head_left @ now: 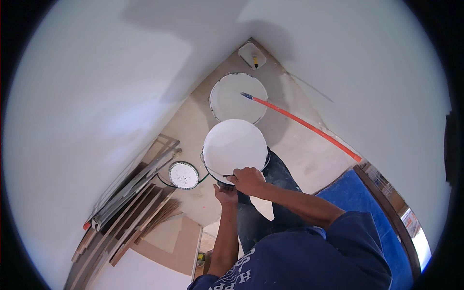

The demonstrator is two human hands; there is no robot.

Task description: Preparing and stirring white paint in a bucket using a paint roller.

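Note:
A white bucket (235,145) stands upright right in front of me, its round top smooth and white; I cannot tell whether that is a lid or the contents. Its wire handle (268,162) shows along the sides. My right hand (247,180) is closed at the near rim around a short, dark, bar-like object (227,176) whose end sticks out to the left. Just below the rim, my left hand (225,194) reaches up against the bucket's near side, palm up. Its fingertips are partly hidden there.
Beyond stands a second round white-topped bucket (227,99), with an orange pole (309,126) reaching across it. A white tray (247,50) sits in the corner. Left are a smaller white-speckled container (183,175) and stacked boards (130,217); right, a blue panel (350,203).

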